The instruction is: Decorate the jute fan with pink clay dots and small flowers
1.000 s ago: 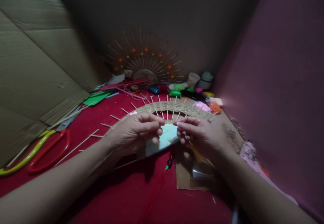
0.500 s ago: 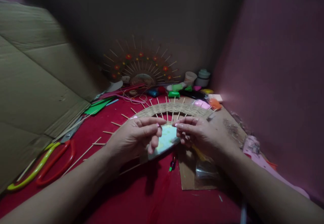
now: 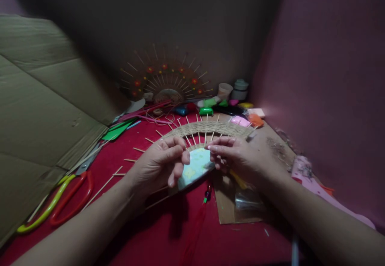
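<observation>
- A big cardboard sheet (image 3: 39,109) leans across the left of the frame; beneath it runs the red tabletop (image 3: 126,226)
- The woven fan (image 3: 207,129), skewers poking from its rim, sits at centre, its pale half-round base pinched from both sides
- Left hand (image 3: 159,162) and right hand (image 3: 234,156) are each closed on that base, fingertips nearly meeting
- Scissors (image 3: 57,204) lie lower left

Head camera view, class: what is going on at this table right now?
A person works with both bare hands on a half-round fan of wooden sticks woven with a twine band. The left hand and right hand pinch near its pale centre piece on the red cloth. Scissors lie to the left, and a finished fan stands behind.
</observation>
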